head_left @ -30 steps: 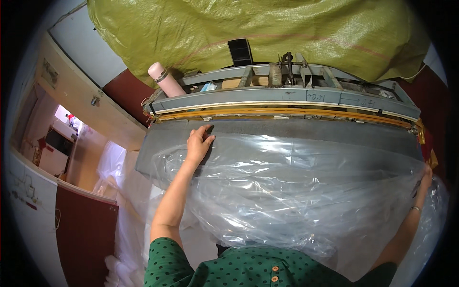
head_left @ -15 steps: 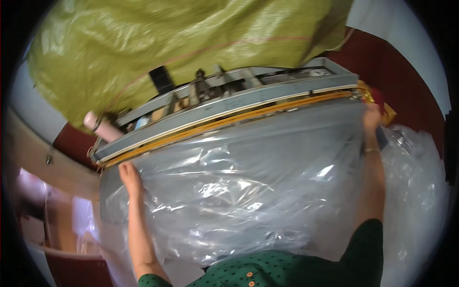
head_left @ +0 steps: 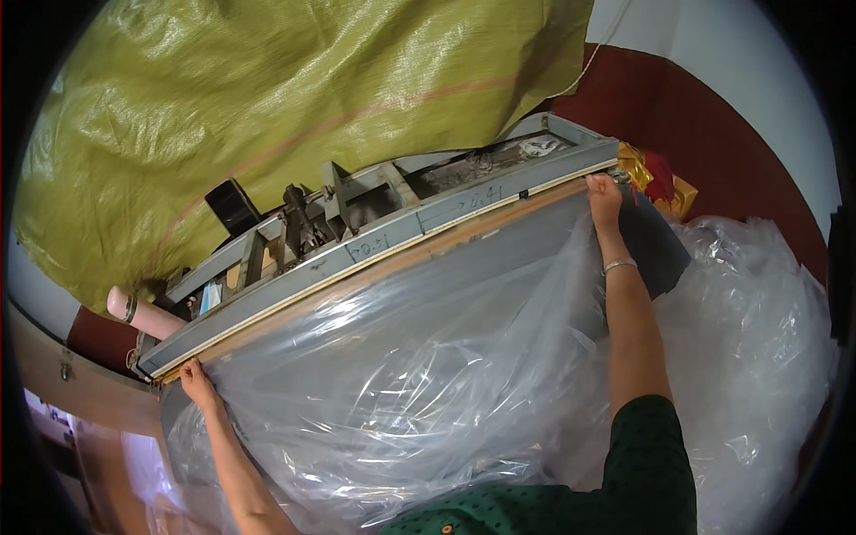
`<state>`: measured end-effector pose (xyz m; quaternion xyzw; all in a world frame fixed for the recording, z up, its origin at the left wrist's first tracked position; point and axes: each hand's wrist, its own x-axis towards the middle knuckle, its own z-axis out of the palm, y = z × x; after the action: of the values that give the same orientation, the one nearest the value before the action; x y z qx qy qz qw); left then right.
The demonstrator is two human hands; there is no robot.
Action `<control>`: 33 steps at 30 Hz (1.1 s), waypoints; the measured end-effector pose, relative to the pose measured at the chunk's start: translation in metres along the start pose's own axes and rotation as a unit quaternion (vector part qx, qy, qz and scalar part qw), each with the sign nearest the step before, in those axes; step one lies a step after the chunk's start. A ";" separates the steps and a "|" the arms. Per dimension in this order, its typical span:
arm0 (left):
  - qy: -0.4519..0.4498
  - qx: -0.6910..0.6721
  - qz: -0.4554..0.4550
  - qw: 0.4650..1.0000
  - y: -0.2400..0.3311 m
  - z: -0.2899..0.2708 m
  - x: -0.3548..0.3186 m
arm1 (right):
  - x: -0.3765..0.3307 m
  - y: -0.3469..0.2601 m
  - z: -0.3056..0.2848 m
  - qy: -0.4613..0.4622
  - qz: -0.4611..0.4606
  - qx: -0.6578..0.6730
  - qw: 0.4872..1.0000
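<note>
A wide sheet of clear plastic film (head_left: pixel 419 357) stretches between my two hands over a grey board (head_left: pixel 642 236). My left hand (head_left: pixel 197 383) is closed on the film's far left corner, close to the low end of a long grey metal frame (head_left: pixel 419 218). At the far right, my right hand (head_left: pixel 604 192) pinches the film's other corner near the frame's right end. The film's far edge lies over the orange-brown strip (head_left: pixel 392 267) along the frame's front. Toward my body the film hangs in shiny wrinkles.
Behind the frame rises a large yellow-green woven sheet (head_left: pixel 294 80). A pink bottle (head_left: pixel 147 314) and a black phone (head_left: pixel 233 207) rest at the frame. More bunched plastic film (head_left: pixel 740 357) lies at the right, below a gold and red wrapper (head_left: pixel 655 174).
Both hands have moved left in the view. My right hand has drawn in from the board's right edge, and the film's far edge now covers the orange strip.
</note>
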<state>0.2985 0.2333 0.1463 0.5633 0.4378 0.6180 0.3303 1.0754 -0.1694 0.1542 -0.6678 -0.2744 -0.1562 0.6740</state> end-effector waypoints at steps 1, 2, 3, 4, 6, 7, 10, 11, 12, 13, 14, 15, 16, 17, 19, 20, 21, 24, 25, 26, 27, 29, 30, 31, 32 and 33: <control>-0.007 -0.012 0.005 1.000 -0.004 0.002 0.002 | 0.001 0.002 -0.003 0.030 0.003 -0.036 0.999; -0.007 -0.017 0.012 1.000 -0.005 -0.006 0.003 | 0.000 -0.003 0.005 0.053 0.008 -0.065 0.996; 0.002 0.012 0.023 1.000 -0.005 -0.010 0.003 | 0.000 -0.009 0.008 0.077 0.012 -0.095 0.992; 0.012 0.041 0.034 0.999 -0.005 -0.016 0.004 | -0.001 -0.015 0.010 0.079 0.015 -0.111 0.991; 0.031 0.039 0.014 0.999 0.002 -0.017 0.000 | -0.005 -0.021 0.009 0.083 0.023 -0.148 0.985; 0.041 0.006 -0.017 0.999 0.007 -0.011 -0.005 | -0.005 -0.019 0.006 0.095 0.020 -0.146 0.985; 0.050 -0.046 -0.038 0.997 0.016 -0.007 -0.008 | 0.003 -0.002 -0.003 0.128 -0.026 -0.139 0.982; 0.050 -0.056 -0.034 0.997 0.017 -0.007 -0.009 | 0.003 0.002 -0.001 0.137 -0.067 -0.145 0.978; 0.055 -0.052 -0.030 0.997 0.017 -0.008 -0.009 | 0.003 0.007 0.000 0.146 -0.107 -0.150 0.972; 0.060 -0.047 -0.027 0.997 0.017 -0.008 -0.009 | 0.002 0.011 0.002 0.144 -0.098 -0.143 0.974; 0.066 -0.043 -0.024 0.997 0.017 -0.010 -0.009 | 0.002 0.017 0.004 0.142 -0.091 -0.135 0.977; 0.075 -0.065 -0.034 0.995 0.016 -0.010 -0.007 | 0.005 0.020 0.003 0.141 -0.086 -0.127 0.978; 0.063 -0.059 -0.037 0.996 0.013 -0.009 -0.007 | 0.010 0.022 0.000 0.126 0.001 -0.077 0.989; 0.051 -0.054 -0.039 0.996 0.010 -0.008 -0.006 | 0.015 0.024 -0.007 0.109 0.088 -0.028 0.990; -0.036 -0.045 -0.056 0.997 0.007 0.013 -0.003 | 0.036 0.034 -0.050 0.118 0.096 -0.051 0.987; -0.078 0.002 -0.060 0.995 0.025 -0.012 -0.009 | 0.014 0.006 -0.007 0.118 0.037 -0.071 0.990; -0.116 0.043 -0.066 0.990 0.048 -0.034 -0.017 | -0.008 -0.043 0.034 0.123 -0.030 -0.094 0.987; -0.157 0.034 0.003 0.987 0.122 -0.038 -0.055 | -0.066 -0.184 0.095 0.005 -0.184 -0.090 0.979; -0.145 0.023 0.014 0.989 0.142 -0.043 -0.065 | -0.089 -0.218 0.112 -0.063 -0.226 -0.068 0.970; -0.136 0.010 0.028 0.990 0.159 -0.047 -0.073 | -0.110 -0.248 0.123 -0.152 -0.251 -0.056 0.954; -0.134 -0.012 0.033 0.990 0.172 -0.056 -0.079 | -0.132 -0.269 0.137 -0.232 -0.295 -0.028 0.926; -0.117 -0.031 0.043 0.992 0.184 -0.079 -0.090 | -0.181 -0.309 0.159 -0.342 -0.337 -0.045 0.876; -0.113 -0.040 0.048 0.992 0.190 -0.084 -0.094 | -0.197 -0.323 0.165 -0.339 -0.391 -0.044 0.854; -0.119 -0.032 0.047 0.991 0.191 -0.094 -0.094 | -0.207 -0.323 0.169 -0.410 -0.353 -0.045 0.840; -0.098 -0.007 0.072 0.993 0.193 -0.098 -0.093 | -0.213 -0.318 0.169 -0.476 -0.315 -0.054 0.819; -0.075 0.021 0.094 0.993 0.194 -0.103 -0.092 | -0.219 -0.314 0.170 -0.505 -0.234 -0.020 0.831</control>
<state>0.2267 0.0553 0.2874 0.6534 0.3703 0.5930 0.2904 0.6917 -0.0544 0.2761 -0.5828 -0.7212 0.0444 0.3719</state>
